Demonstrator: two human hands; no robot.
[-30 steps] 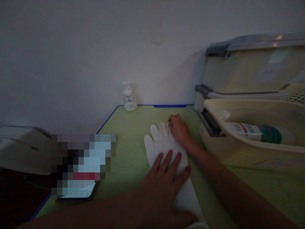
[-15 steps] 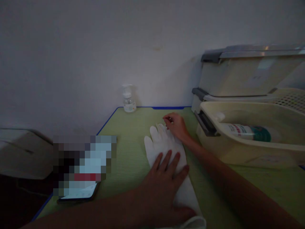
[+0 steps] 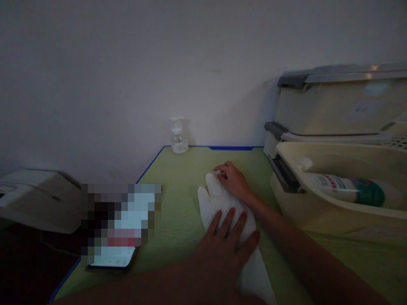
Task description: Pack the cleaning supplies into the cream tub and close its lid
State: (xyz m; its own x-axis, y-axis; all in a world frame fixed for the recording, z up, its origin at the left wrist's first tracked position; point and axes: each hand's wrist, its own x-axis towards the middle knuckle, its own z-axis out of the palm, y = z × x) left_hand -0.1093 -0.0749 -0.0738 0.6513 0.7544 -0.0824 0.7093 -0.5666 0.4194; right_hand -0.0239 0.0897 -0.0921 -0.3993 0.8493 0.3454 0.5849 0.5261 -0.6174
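Observation:
A white glove [image 3: 218, 199] lies flat on the green tabletop [image 3: 178, 203], its fingers pointing away from me. My left hand [image 3: 224, 250] rests on the glove's palm and cuff with its fingers spread, pressing it down. At the far end, my right hand [image 3: 234, 181] is closed in a pinch at the glove's fingertips. It covers some of the glove fingers, while two on the left stay visible. The cuff end is partly under my left hand and runs out of view at the bottom.
A phone [image 3: 111, 260], mostly pixelated, lies at the left. A clear pump bottle [image 3: 179, 144] stands at the back edge. On the right, a cream basket [image 3: 318, 220] holds a white and green bottle [image 3: 349, 190]; lidded storage boxes [image 3: 327, 108] are stacked behind. A white box-like object [image 3: 41, 203] sits beyond the table's left edge.
My right hand has shifted from above the glove's fingertips onto them, covering more of the middle fingers. My left hand stays spread on the glove. The whole view has shifted slightly.

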